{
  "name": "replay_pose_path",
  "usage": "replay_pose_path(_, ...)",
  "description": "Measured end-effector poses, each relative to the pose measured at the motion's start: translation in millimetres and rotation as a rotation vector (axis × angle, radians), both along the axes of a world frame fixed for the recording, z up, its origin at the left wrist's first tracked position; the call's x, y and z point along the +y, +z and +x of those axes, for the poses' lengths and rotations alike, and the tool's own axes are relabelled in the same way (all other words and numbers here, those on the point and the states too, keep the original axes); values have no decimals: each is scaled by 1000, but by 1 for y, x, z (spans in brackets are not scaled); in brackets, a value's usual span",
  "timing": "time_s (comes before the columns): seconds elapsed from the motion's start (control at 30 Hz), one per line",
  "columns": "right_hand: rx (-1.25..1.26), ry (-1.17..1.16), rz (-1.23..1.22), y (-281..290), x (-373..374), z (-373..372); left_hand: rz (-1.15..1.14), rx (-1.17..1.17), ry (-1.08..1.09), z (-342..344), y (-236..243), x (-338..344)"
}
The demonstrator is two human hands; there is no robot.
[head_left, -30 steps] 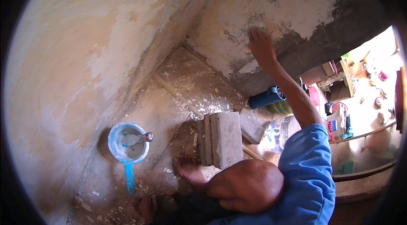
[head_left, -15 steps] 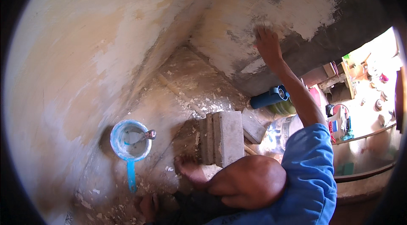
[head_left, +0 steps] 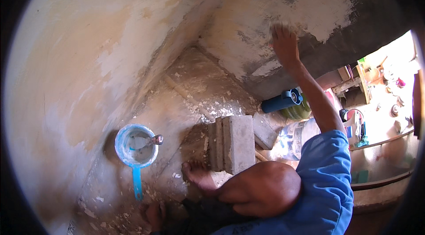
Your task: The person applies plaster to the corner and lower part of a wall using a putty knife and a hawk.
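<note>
My right hand (head_left: 286, 44) is raised against the patchy plastered wall (head_left: 316, 11), beside the edge where pale coating meets dark grey surface. Its fingers are bent toward the wall around something pale and blurred at their tips, too hidden to name. My left hand does not show. Down to the left on the floor stands a blue long-handled dipper (head_left: 137, 182) with whitish paste inside. A spatula-like tool (head_left: 156, 139) leans in it, its handle over the rim.
Stacked concrete blocks (head_left: 240, 144) stand near my bent knee (head_left: 270, 186). Beyond them are a blue flask (head_left: 279, 103), a green rounded container (head_left: 297, 110) and a clear plastic bottle (head_left: 296, 137). White flakes litter the floor (head_left: 177, 115). Household items (head_left: 395, 110) lie in the bright area at right.
My right hand has shifted slightly right and down along the wall, its forearm moving with it. My knee has moved slightly right. The dipper and blocks stay in place.
</note>
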State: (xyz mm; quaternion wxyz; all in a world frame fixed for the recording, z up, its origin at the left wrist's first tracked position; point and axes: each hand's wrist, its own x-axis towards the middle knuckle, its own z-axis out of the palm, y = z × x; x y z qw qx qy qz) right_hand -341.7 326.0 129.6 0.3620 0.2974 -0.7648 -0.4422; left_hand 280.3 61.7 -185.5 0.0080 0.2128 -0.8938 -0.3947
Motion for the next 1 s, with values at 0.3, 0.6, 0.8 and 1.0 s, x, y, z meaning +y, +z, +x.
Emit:
replay_pose_path(0.3, -139, 126, 112, 22, 13, 3, 54, -17, -6, -4, 7, -7)
replay_pose_path(0.6, -210, -198, 157, 0, 72, 13, -8, -35, 5, 7, -12, -3)
replay_pose_path(0.8, 54, 10, -206, 27, 12, 36, 44, -50, -43, 6, -8, -8)
replay_pose_path(1.0, 103, -160, -321, -27, -33, -13, -2, -35, -4, 2, -1, -3)
